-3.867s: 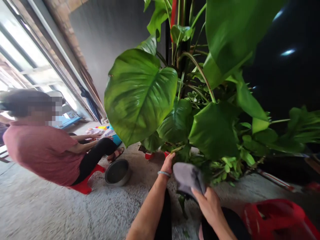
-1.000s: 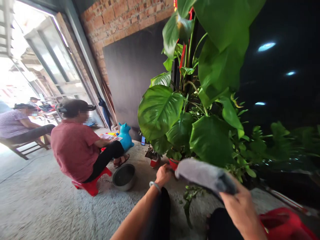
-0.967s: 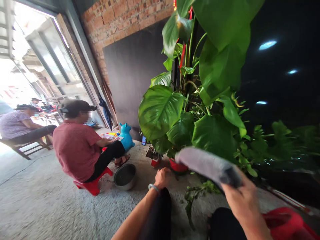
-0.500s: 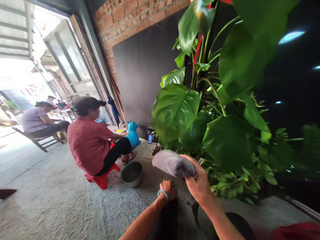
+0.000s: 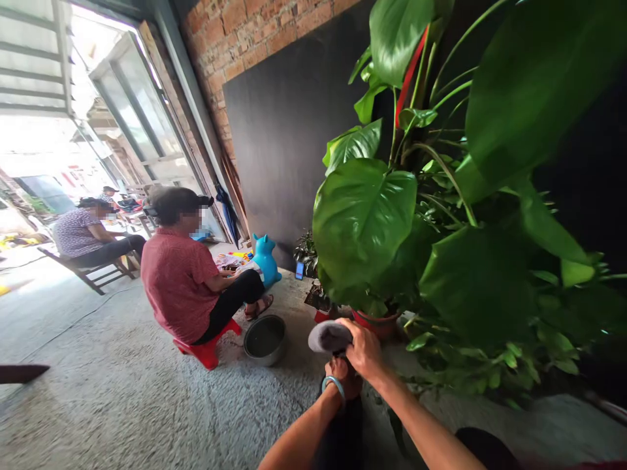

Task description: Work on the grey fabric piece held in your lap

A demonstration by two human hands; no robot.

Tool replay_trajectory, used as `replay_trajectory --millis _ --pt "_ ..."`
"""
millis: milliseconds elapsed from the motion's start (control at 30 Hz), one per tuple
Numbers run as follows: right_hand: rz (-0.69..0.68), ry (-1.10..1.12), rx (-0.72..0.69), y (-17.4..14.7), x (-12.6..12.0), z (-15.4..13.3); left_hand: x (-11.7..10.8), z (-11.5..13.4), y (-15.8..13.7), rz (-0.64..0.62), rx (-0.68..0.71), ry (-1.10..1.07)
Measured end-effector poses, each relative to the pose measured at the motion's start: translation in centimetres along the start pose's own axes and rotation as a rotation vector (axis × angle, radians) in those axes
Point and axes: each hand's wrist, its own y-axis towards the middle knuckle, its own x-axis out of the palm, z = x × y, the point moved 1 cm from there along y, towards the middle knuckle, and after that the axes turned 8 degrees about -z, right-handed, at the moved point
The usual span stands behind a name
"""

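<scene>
A folded grey cloth (image 5: 329,336) with a fuzzy surface is held in my right hand (image 5: 363,349), whose fingers wrap round its near end. Just under the cloth, my left hand (image 5: 341,370) rests curled over my dark-clothed knee, with a pale bracelet (image 5: 335,385) at the wrist. Whatever my left fingers may hold is hidden. Beyond my hands rises a plant with large green leaves (image 5: 365,215) in a reddish pot (image 5: 378,325).
A round grey basin (image 5: 265,341) stands on the concrete floor left of my hands. Nearby, a person in a red shirt (image 5: 176,281) sits on a red stool (image 5: 208,352), close to a blue animal toy (image 5: 265,260). A phone (image 5: 299,271) stands by small plants.
My right hand has brought the cloth lower, close over my left hand, and the cloth now points more toward me. The view has swung slightly left. The seated person's arm has drawn back from the toy.
</scene>
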Motion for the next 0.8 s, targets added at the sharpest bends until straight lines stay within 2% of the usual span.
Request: replay_trajectory --millis 67,167,267,367,400,467,533,567,633,700,767,800 --pt "0.028 -0.008 -0.060 1.9 -0.7 -1.6 0.0 0.6 -0.2 0.004 -0.038 0.210" --pt "0.032 -0.055 -0.066 7.0 -2.8 -3.0 0.2 1.9 -0.7 -0.041 -0.125 0.593" --pt "0.007 -0.080 0.052 10.4 -3.8 -1.1 0.4 2.7 -1.2 -0.110 -0.185 0.819" --pt "-0.041 -0.083 0.205 8.6 -3.1 2.4 0.4 2.7 -1.6 -0.109 -0.145 0.828" --pt "-0.064 -0.076 0.236 7.0 -2.9 3.5 0.3 2.5 -1.6 -0.095 -0.130 0.775" --pt "-0.119 -0.053 0.257 3.3 -3.0 4.9 -0.1 2.2 -0.9 -0.030 -0.146 0.522" --pt "-0.132 -0.005 0.231 0.1 -4.5 5.6 -0.9 2.3 0.6 0.039 -0.180 0.198" --pt "-0.097 0.031 0.202 -0.9 -5.7 5.7 -1.3 2.6 1.7 0.067 -0.190 0.061" --pt "0.063 0.104 0.130 -1.3 -8.9 5.8 -1.9 3.9 4.5 0.105 -0.176 -0.108" --pt "0.280 0.135 0.098 -0.2 -11.8 6.0 -2.1 5.8 7.3 0.117 -0.136 -0.224" --pt "0.421 0.129 0.168 1.0 -13.3 6.3 -1.7 7.9 9.8 0.116 -0.097 -0.397" --pt "0.445 0.132 0.220 1.3 -13.3 6.4 -1.3 8.9 10.9 0.108 -0.077 -0.489"
